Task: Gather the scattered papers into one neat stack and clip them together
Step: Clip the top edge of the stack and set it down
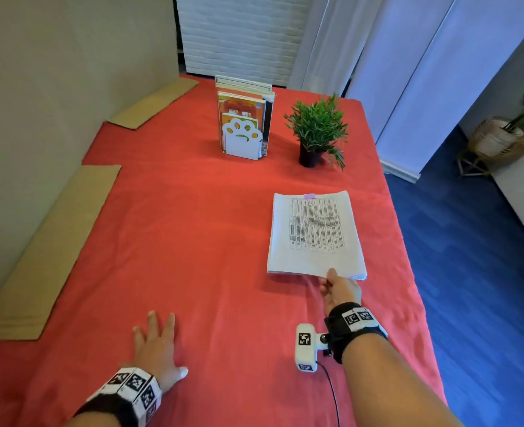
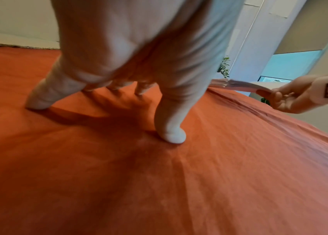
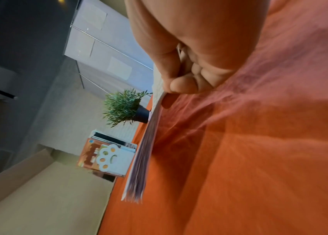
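Observation:
A neat stack of printed papers (image 1: 314,232) lies on the red cloth at the right, with a small purple clip (image 1: 309,196) on its far edge. My right hand (image 1: 336,283) pinches the stack's near edge, thumb on top and fingers underneath; the edge is lifted slightly off the cloth. In the right wrist view the thumb presses the paper stack (image 3: 149,143), seen edge-on. My left hand (image 1: 156,343) rests flat on the cloth at the near left, fingers spread and holding nothing. The left wrist view shows its fingertips (image 2: 172,136) touching the cloth and the right hand (image 2: 283,98) gripping the papers (image 2: 237,84).
A white paw-shaped bookend with books (image 1: 243,118) stands at the back centre, a small potted plant (image 1: 317,131) to its right. Cardboard sheets (image 1: 45,257) lie along the left wall. The table's right edge (image 1: 408,241) drops to a blue floor.

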The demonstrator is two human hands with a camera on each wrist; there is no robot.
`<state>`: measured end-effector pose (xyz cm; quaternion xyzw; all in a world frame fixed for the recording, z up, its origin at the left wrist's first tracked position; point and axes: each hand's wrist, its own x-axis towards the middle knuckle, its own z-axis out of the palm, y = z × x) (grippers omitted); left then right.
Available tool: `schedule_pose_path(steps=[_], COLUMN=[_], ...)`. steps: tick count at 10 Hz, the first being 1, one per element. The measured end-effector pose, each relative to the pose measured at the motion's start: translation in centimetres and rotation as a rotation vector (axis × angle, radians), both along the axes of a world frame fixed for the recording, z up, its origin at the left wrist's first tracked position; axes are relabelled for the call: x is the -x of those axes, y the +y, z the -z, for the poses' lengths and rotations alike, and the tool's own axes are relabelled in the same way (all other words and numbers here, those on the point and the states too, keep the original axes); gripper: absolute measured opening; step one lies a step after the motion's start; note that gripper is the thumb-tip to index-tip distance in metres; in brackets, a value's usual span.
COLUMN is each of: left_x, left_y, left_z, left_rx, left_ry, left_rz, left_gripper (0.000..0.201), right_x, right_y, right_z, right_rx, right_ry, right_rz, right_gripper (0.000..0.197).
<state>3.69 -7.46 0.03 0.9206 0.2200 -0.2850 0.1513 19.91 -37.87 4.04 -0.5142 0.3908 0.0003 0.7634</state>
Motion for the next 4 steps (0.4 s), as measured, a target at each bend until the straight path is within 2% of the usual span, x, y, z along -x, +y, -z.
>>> schedule_pose_path(steps=[2, 3, 4], left_x=[-0.1, -0.1, -0.1], left_y=[-0.1, -0.2, -0.3], left_z=[-0.1, -0.4, -0.6], left_rx=[0.005, 0.016, 0.01], left_ry=[0.001, 0.003, 0.023], left_rz=[-0.024, -0.042, -0.059], left_gripper=[0.115, 0.115, 0.115], right_x=[-2.5, -3.4, -3.5], right_y=[-0.2, -0.4, -0.8], right_z=[1.1, 1.2, 2.0], right_rx=[0.0, 0.095, 0.239], right_ry=[0.01, 0.06, 0.11], right_rz=[-0.065, -0.281, -0.374], right_gripper=[0.013, 0.021, 0.024])
